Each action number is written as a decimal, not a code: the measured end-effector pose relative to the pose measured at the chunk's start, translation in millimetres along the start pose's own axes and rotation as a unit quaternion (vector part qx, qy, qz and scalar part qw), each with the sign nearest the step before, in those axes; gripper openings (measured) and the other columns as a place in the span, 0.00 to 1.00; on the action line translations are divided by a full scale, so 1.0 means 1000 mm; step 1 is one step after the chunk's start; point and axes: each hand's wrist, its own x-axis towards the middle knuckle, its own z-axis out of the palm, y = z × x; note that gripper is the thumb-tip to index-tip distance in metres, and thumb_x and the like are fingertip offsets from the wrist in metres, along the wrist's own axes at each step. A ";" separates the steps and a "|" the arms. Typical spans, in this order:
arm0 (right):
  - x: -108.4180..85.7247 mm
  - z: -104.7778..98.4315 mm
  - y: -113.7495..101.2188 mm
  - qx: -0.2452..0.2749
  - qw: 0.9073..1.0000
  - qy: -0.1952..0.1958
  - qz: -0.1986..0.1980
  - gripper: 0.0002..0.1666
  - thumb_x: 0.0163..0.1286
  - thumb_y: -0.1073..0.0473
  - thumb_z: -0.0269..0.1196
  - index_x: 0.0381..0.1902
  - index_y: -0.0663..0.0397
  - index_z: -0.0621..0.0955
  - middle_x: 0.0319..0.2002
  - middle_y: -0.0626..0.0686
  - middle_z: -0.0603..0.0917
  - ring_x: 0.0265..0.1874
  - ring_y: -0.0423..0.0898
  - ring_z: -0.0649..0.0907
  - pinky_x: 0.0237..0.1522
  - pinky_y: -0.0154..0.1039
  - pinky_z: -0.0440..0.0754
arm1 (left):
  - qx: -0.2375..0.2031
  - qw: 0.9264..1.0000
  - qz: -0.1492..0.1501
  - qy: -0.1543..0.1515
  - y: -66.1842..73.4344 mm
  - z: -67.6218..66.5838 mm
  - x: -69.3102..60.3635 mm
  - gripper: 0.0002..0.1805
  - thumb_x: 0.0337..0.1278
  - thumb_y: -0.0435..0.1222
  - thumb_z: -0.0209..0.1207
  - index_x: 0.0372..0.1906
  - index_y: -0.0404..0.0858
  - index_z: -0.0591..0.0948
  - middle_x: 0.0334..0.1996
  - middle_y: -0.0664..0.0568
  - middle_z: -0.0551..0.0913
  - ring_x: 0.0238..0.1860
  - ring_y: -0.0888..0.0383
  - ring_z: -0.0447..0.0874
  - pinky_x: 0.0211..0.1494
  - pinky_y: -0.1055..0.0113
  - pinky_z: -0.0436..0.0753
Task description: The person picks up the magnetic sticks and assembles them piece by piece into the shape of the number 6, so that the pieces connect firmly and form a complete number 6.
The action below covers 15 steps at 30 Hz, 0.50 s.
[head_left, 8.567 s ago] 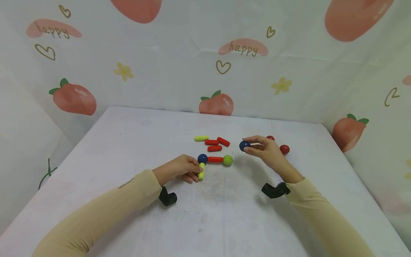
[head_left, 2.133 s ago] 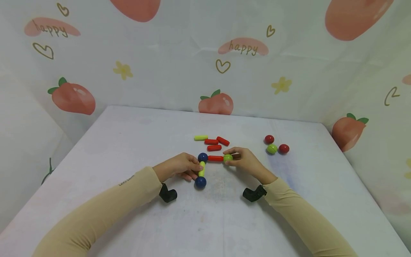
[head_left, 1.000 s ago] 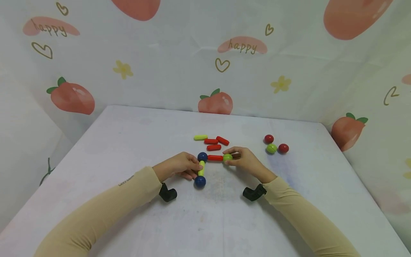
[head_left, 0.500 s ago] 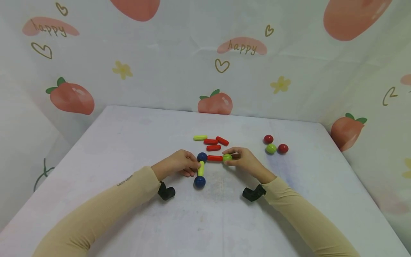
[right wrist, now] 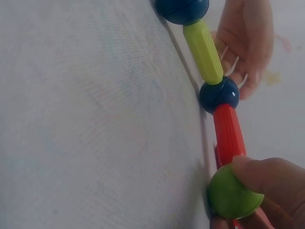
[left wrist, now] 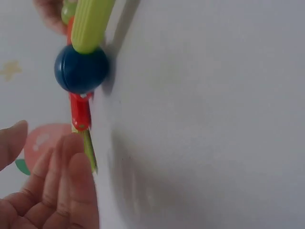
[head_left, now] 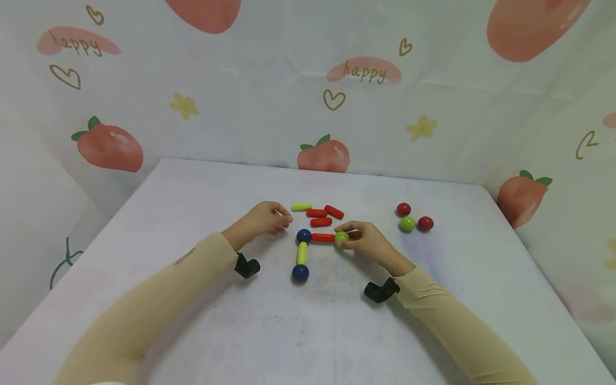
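My right hand pinches the green ball at the right end of a joined piece. From that ball a red rod runs left to a blue ball. A yellow-green rod joins this ball to a nearer blue ball. Thumb and fingers around the green ball also show in the right wrist view. My left hand is above the table, left of the loose rods, holding nothing. In the left wrist view, its fingers are apart from the blue ball.
Behind the joined piece lie a loose yellow-green rod and several red rods. Two red balls and a green ball lie at the right of the white table. A printed cloth hangs behind.
My left hand has let go of the yellow-green rod and moved back and left toward the loose rods. My right hand stays on the green ball; the nearer blue ball was added since the oldest view.
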 end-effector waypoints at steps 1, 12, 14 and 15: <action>0.000 0.000 0.000 0.001 1.000 0.000 0.000 0.22 0.62 0.59 0.69 0.54 0.54 0.81 0.53 0.55 0.82 0.56 0.56 0.79 0.57 0.49 0.78 | 0.004 1.000 0.005 0.008 0.001 -0.001 0.003 0.15 0.65 0.41 0.59 0.51 0.38 0.77 0.43 0.46 0.83 0.40 0.55 0.83 0.44 0.67 0.83; 0.000 0.000 0.000 0.000 1.000 0.001 -0.002 0.22 0.62 0.59 0.69 0.54 0.54 0.81 0.52 0.55 0.82 0.56 0.56 0.79 0.58 0.49 0.77 | 0.035 0.997 0.014 0.067 0.014 0.000 0.032 0.18 0.65 0.46 0.58 0.54 0.41 0.76 0.57 0.46 0.77 0.55 0.49 0.75 0.60 0.55 0.76; 0.000 0.000 0.001 -0.001 1.000 -0.001 -0.003 0.22 0.62 0.59 0.69 0.54 0.54 0.81 0.52 0.55 0.83 0.56 0.56 0.79 0.58 0.49 0.77 | 0.027 0.997 0.005 0.068 0.015 0.000 0.038 0.18 0.65 0.46 0.58 0.54 0.42 0.76 0.57 0.46 0.76 0.56 0.49 0.74 0.62 0.54 0.74; 0.000 -0.001 0.001 -0.001 1.000 0.000 -0.004 0.22 0.62 0.59 0.69 0.54 0.54 0.81 0.52 0.55 0.83 0.56 0.56 0.79 0.58 0.49 0.78 | 0.022 0.997 0.002 0.068 0.016 0.000 0.041 0.19 0.65 0.46 0.58 0.55 0.42 0.76 0.57 0.46 0.76 0.56 0.49 0.74 0.62 0.55 0.74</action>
